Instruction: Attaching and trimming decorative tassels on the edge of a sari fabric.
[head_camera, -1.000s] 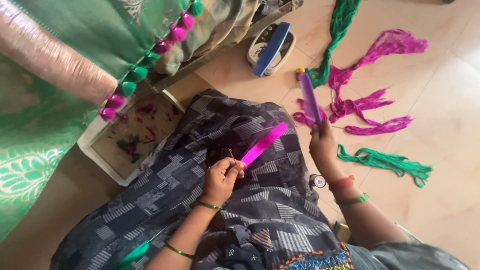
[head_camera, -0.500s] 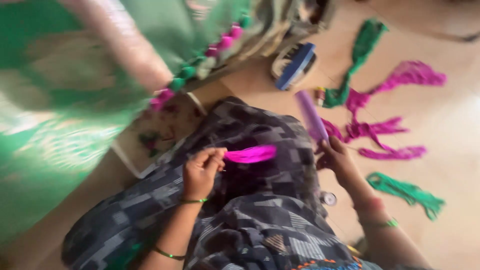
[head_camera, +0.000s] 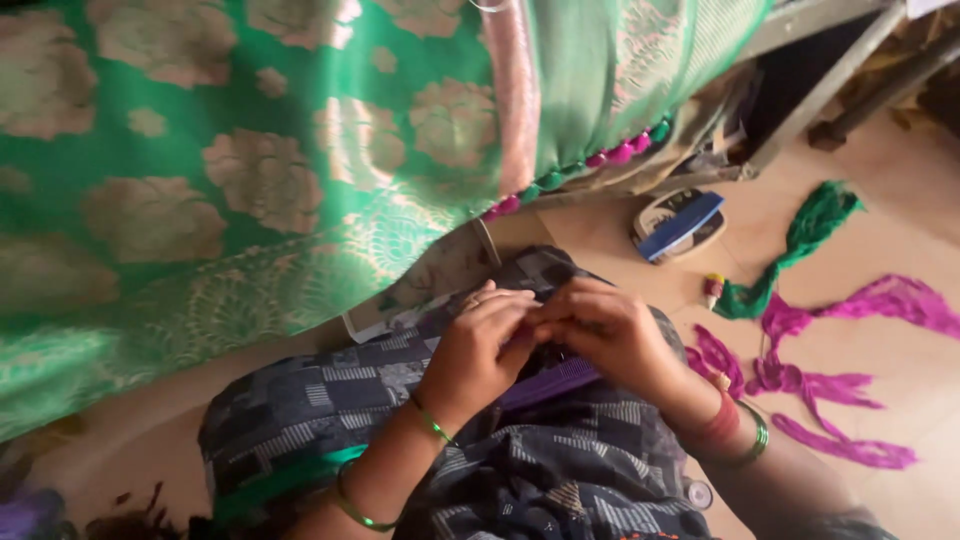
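My left hand (head_camera: 480, 350) and my right hand (head_camera: 605, 330) meet over my lap, fingertips touching. Their fingers are pinched together on something small that the hands hide. A purple strip of thread (head_camera: 548, 385) lies across my dark patterned lap cloth (head_camera: 560, 480) just beneath the hands. A green patterned sari (head_camera: 240, 170) with a pink band (head_camera: 515, 100) hangs above and to the left. Its edge carries a row of pink and green tassel balls (head_camera: 590, 165).
Magenta thread bundles (head_camera: 820, 385) and a green thread bundle (head_camera: 800, 245) lie on the tan floor at right. A sandal with a blue strap (head_camera: 680, 225) rests near a metal frame leg (head_camera: 820, 85). A white tray edge (head_camera: 385, 315) peeks from under the sari.
My two hands have come together over my lap; earlier they were apart, each holding a pink or purple strip. The view has swung left, so the sari fills more of it.
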